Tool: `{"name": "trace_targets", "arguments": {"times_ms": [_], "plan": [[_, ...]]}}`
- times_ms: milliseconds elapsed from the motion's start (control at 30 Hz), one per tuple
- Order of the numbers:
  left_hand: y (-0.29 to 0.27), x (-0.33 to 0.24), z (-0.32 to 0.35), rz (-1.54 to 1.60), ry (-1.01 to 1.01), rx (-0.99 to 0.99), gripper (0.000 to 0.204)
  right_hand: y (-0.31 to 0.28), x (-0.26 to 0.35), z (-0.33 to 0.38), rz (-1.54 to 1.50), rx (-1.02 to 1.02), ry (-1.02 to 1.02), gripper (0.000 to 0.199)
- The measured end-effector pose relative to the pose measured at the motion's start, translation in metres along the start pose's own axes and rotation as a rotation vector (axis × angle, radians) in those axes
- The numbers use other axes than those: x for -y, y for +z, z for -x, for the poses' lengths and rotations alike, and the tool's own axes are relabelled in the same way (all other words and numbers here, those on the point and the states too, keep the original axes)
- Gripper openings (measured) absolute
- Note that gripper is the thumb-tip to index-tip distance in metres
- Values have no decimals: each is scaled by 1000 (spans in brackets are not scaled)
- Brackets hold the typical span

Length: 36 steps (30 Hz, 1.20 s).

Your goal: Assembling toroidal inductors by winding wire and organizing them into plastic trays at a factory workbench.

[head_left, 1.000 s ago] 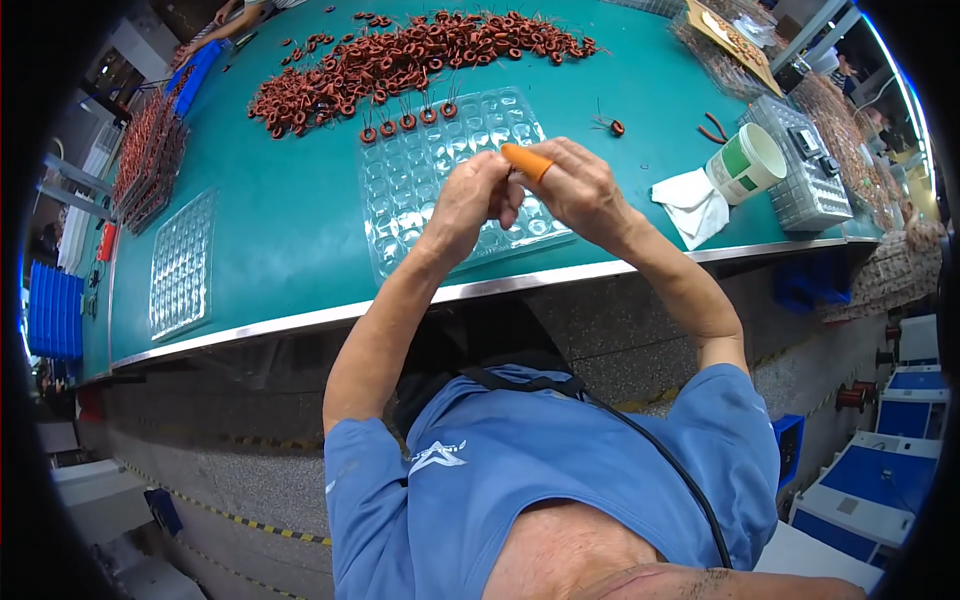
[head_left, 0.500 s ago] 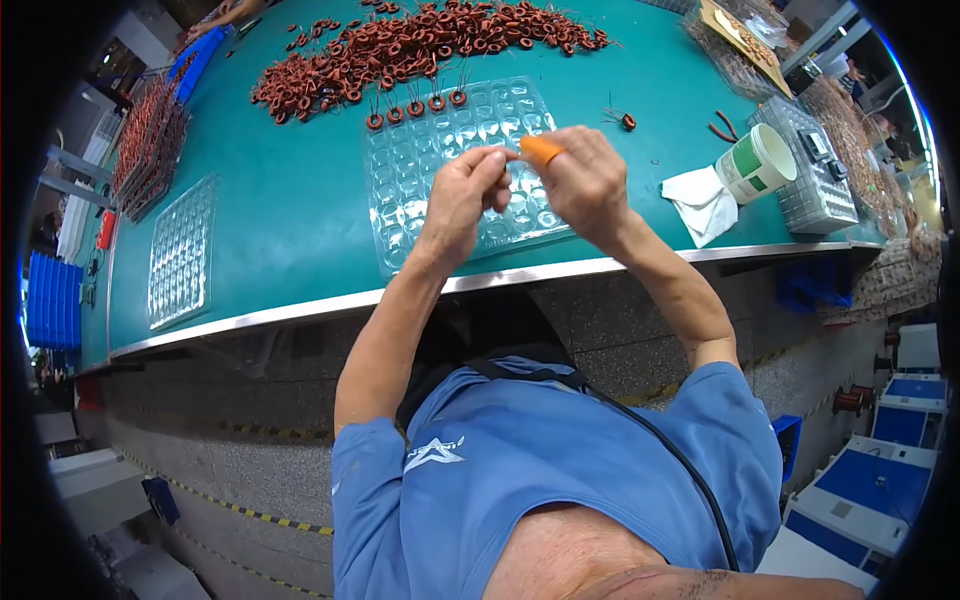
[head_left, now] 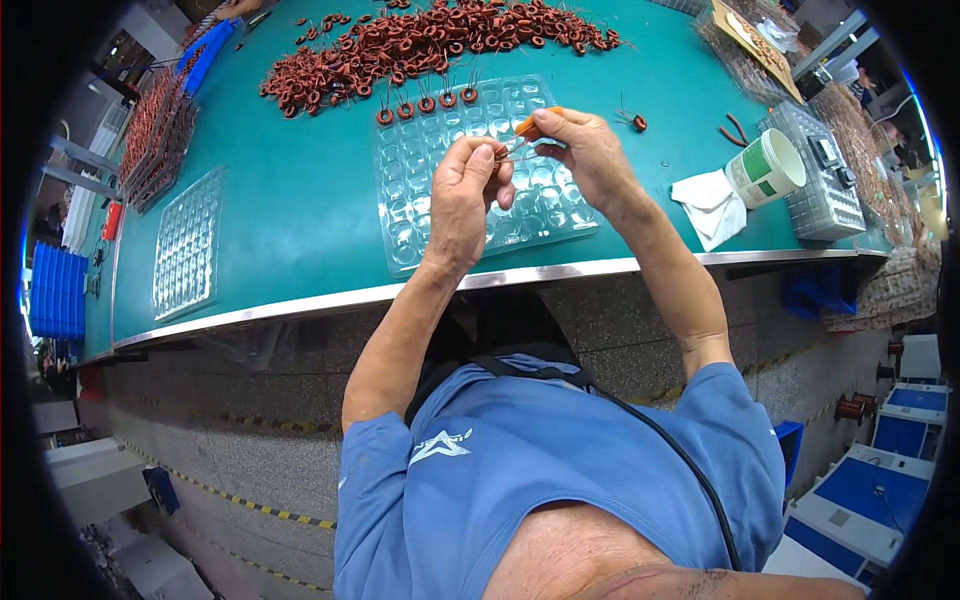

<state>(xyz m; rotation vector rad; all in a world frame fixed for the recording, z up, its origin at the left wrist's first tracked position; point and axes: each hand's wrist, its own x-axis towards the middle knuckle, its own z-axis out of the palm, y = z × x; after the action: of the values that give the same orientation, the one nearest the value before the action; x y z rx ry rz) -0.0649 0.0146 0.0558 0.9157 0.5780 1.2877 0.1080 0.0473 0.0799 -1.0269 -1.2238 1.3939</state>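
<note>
Above the clear blister tray (head_left: 410,235), my left hand (head_left: 462,195) pinches a small wire-wound ring coil, mostly hidden by the fingers. Its thin wire leads (head_left: 513,148) stick out to the right. My right hand (head_left: 590,160), with an orange finger cot on one finger, closes thumb and forefinger at the ends of those leads. The other right fingers are loosely bent. Along the tray's far row sit several reddish-brown ring coils (head_left: 426,104), their leads pointing away from me.
A large heap of ring coils (head_left: 400,50) covers the table's far side. A single coil (head_left: 639,123) lies to the right. Red-handled pliers (head_left: 735,130), a white cloth (head_left: 710,208) and a white-green tub (head_left: 770,170) stand further right. Another clear tray (head_left: 190,245) lies left.
My right hand has turned and opened out from its blurred, more closed pose, so the leads between the hands now show. My left hand stays nearly in place.
</note>
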Motion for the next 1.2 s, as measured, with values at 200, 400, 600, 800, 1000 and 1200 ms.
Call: {"name": "trace_targets", "arguments": {"times_ms": [200, 400, 600, 800, 1000, 1200], "plan": [[-12, -11, 10, -166, -32, 37, 24, -10, -13, 11, 18, 9, -80, 33], [-16, -6, 11, -381, 62, 119, 26, 4, -37, 28, 191, 147, -87, 25], [-6, -3, 12, -684, 194, 21, 19, 27, -26, 40, 247, -73, -256, 32], [-5, -6, 17, -744, 229, 60, 19, 14, -27, 30, -253, -24, 112, 32], [-23, -9, 20, -290, -65, 164, 25, 15, -33, 23, -14, -15, -119, 36], [-38, 0, 20, -379, -108, 201, 39, 17, -46, 31, -132, -47, -53, 22]]}}
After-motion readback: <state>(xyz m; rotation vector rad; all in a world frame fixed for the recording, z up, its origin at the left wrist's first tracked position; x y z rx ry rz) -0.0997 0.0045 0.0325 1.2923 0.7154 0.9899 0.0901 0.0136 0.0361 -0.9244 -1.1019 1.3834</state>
